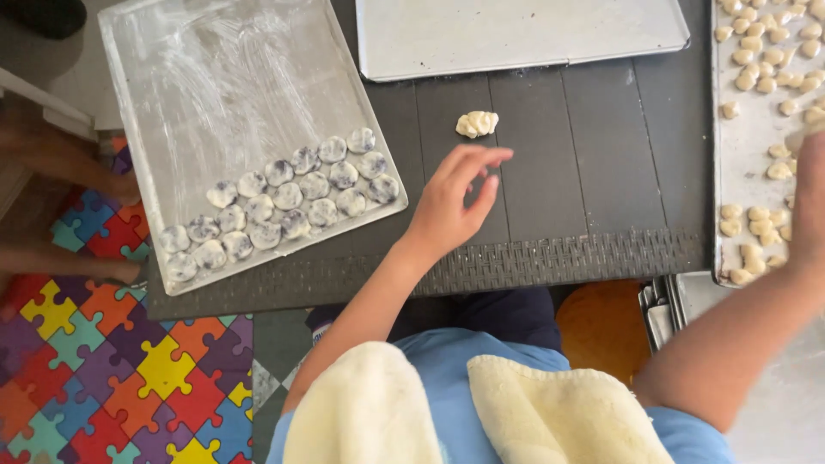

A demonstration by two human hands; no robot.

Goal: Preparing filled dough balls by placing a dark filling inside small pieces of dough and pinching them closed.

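Head cam looks straight down at a dark slatted table (601, 155), and the bit that grabs you is one small lump of pale dough (476, 124) sitting by itself on the bare wood, just below the edge of an upturned-looking metal tray (516, 34). It's creamy yellow, kind of knobbly and folded, not smooth at all, a rough little nugget. The left hand (451, 202) hovers just short of it, palm down, fingers (481, 159) loosely spread and curled toward the lump but apart from it, holding nothing. The right hand (808, 206) is over at the right edge above a floured tray (730, 172) scattered with lots of similar pale dough pieces (760, 223); it's blurry and mostly cut off, so I honestly can't tell if it's gripping anything. On the left there's another tray (223, 77), greasy and smeared, with a tight cluster of round whitish balls with dark bluish specks (284, 202) packed in rows along its near corner. Two cream towels (550, 412) lie across the person's lap, and a bright puzzle-piece mat (94, 361) covers the floor at left.
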